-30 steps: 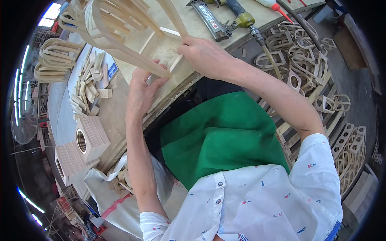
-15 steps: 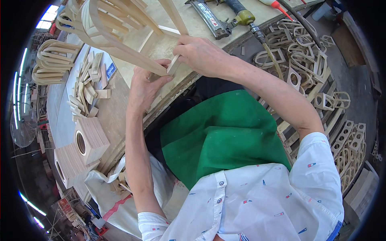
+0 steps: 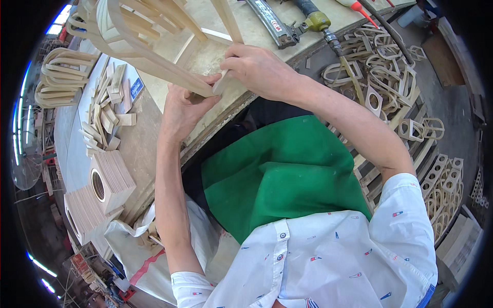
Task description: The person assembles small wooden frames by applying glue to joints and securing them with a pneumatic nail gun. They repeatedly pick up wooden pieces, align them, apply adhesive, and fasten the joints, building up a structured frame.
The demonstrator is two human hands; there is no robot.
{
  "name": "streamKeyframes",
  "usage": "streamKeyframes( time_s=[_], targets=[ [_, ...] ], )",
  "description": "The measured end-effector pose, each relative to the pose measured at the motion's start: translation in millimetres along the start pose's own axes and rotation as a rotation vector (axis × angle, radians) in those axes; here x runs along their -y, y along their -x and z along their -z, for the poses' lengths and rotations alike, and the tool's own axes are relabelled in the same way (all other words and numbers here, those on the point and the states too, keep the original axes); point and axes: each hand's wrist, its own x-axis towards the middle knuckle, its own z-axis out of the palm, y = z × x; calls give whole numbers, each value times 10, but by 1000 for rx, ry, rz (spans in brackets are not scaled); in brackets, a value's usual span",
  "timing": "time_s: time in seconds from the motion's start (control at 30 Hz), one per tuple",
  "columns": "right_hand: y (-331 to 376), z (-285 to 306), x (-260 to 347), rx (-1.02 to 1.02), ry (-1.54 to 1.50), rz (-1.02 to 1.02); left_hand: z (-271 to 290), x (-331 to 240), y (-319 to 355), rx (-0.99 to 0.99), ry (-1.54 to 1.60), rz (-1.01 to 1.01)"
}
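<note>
A bent wooden frame (image 3: pixel 154 64), shaped like a long U, lies over the near part of the workbench. My left hand (image 3: pixel 181 105) is closed around its near end, thumb below and fingers above. With my right hand (image 3: pixel 259 70) I pinch a short wooden strip (image 3: pixel 221 83) between thumb and fingers. The strip's near end sits against the frame's end, at an angle to it. My right fingertips partly cover the strip's far end. Beyond my right hand, a nail gun (image 3: pixel 268 20) with a black and olive-green body rests on the bench.
Left on the workbench (image 3: pixel 149 120) are a pile of short wood strips (image 3: pixel 107 110), stacked bent frames (image 3: pixel 64 69) and plywood blocks (image 3: pixel 110 179) with round holes. Loose wooden frames (image 3: pixel 380 77) heap at the right. An air hose (image 3: pixel 354 79) hangs over the bench edge.
The view has shifted slightly, and the short strip shows at a slightly different tilt against the frame's end. Both hands keep their hold in nearly the same place.
</note>
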Motion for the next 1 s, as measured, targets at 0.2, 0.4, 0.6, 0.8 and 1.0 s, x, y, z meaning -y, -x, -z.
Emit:
streamKeyframes(
  time_s=[0.2,0.4,0.6,0.8,1.0],
  targets=[
    [21,-26,-25,-30,-19,16,6,-92,-7,17,-76,15],
    [26,-16,-17,-65,-24,55,1,-89,-10,15,52,13],
    [22,81,80,-156,-82,52,-16,-72,-28,-3,52,-9],
    [-127,1131,-259,-370,165,-311,12,-18,18,-20,-83,7],
    [-304,1145,-1286,-51,-2,-857,-8,-39,-8,-41,-158,-15]
  ],
)
